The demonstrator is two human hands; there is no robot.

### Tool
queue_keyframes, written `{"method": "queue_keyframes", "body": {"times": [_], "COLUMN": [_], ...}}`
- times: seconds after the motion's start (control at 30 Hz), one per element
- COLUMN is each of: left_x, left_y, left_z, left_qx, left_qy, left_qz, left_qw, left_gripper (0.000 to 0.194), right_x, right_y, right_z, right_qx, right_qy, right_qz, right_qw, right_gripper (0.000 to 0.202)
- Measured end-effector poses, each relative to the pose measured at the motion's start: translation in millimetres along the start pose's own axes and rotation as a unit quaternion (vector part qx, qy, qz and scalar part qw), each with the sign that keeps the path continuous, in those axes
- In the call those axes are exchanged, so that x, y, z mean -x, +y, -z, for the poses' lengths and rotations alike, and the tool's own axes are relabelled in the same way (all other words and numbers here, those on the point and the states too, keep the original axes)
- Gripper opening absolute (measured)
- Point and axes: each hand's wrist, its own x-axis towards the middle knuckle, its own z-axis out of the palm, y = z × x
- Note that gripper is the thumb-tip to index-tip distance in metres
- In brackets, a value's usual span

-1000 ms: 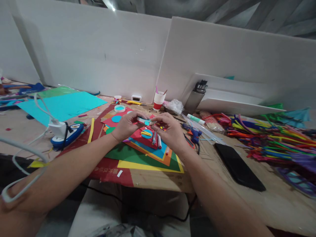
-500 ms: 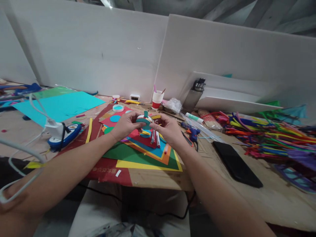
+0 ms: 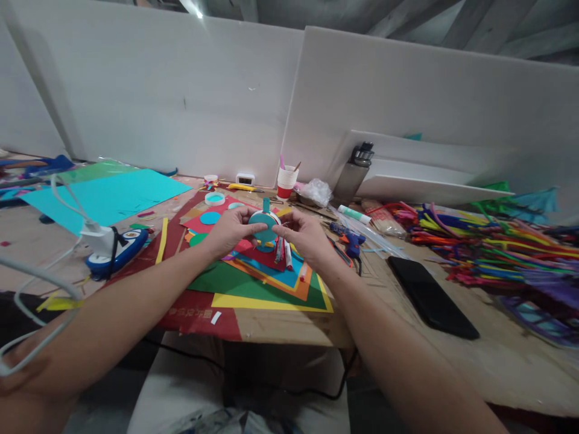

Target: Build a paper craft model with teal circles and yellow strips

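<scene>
Between my two hands is a round teal paper disc with a white rim (image 3: pixel 261 225), a small teal tab (image 3: pixel 266 205) standing up from its top. My left hand (image 3: pixel 234 231) pinches its left side, thumb across the front. From the right, my right hand (image 3: pixel 304 234) grips the opposite edge with thumb and fingers. The disc is held upright above a pile of coloured paper. Under it lie a red sheet (image 3: pixel 244 247), a green sheet (image 3: pixel 208 278) and a yellow sheet (image 3: pixel 271 302). Several markers (image 3: pixel 288 255) lie just below my right hand.
A black phone (image 3: pixel 432 296) and bundled pipe cleaners (image 3: pixel 470 241) lie on the right. A blue glue gun (image 3: pixel 353 242), grey bottle (image 3: pixel 353 175) and paper cup (image 3: pixel 286 182) stand or lie farther back. On the left are a blue power strip (image 3: pixel 117 256) and cyan sheet (image 3: pixel 122 196).
The disc has tilted up, so its teal front now faces me more fully and the tab rises higher. Both hands keep their hold in nearly the same place.
</scene>
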Motion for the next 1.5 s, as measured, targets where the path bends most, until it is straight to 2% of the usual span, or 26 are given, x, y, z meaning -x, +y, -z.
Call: {"method": "queue_keyframes", "body": {"times": [0.2,0.43,0.9,1.5], "left_x": [0.1,-1.0,0.1,0.2], "left_y": [0.0,0.9,0.6,2.6], "left_z": [-1.4,-1.5,-2.0,-3.6], "left_qx": [0.034,0.043,0.033,0.059], "left_qy": [0.01,0.009,-0.004,-0.007], "left_qz": [0.022,0.066,0.076,0.093], "left_qw": [0.999,0.997,0.997,0.994], "left_gripper": [0.041,0.041,0.041,0.044], "right_x": [0.6,2.1,-0.4,-0.5], "right_y": [0.5,-2.7,6.2,6.2], "right_z": [-2.7,-4.7,-1.7,-0.8], "right_qx": [-0.092,-0.197,-0.146,-0.126], "right_qy": [-0.011,-0.038,-0.033,-0.029], "right_qz": [-0.041,-0.108,-0.107,-0.093], "right_qw": [0.995,0.974,0.983,0.987], "right_gripper": [0.032,0.041,0.041,0.039]}}
